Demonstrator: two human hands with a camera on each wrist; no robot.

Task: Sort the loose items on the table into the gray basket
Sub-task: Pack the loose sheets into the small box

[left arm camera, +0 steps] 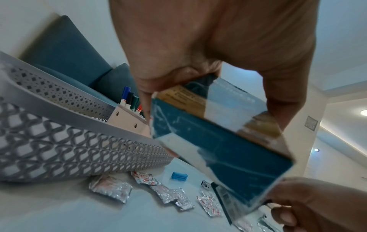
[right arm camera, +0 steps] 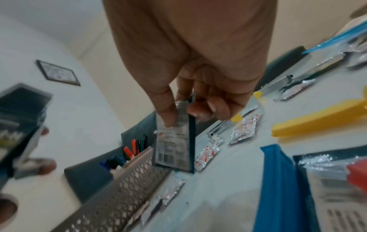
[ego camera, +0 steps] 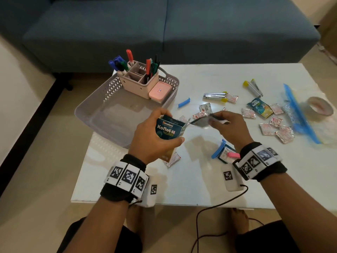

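My left hand [ego camera: 170, 126] grips a teal Koflet-H carton [ego camera: 165, 131] just above the table, beside the near right corner of the gray basket [ego camera: 91, 114]. In the left wrist view the carton [left arm camera: 228, 149] tilts, with one end flap open. My right hand [ego camera: 217, 119] pinches a flat dark-edged sachet [ego camera: 199, 122] right next to the carton's open end. The right wrist view shows the sachet [right arm camera: 174, 149] hanging from thumb and fingers, barcode side facing the camera. Several silver-red sachets [ego camera: 279, 128] lie loose on the white table [ego camera: 200, 189].
In the basket's far corner stand a pink pen organizer [ego camera: 138, 79] and a pink case [ego camera: 160, 91]. Scattered to the right are a blue clip [ego camera: 184, 102], two metal staplers [ego camera: 215, 95], a Koflet packet [ego camera: 259, 107], a blue-sealed zip bag [ego camera: 299, 114] and a tape roll [ego camera: 320, 106]. A blue sofa stands behind.
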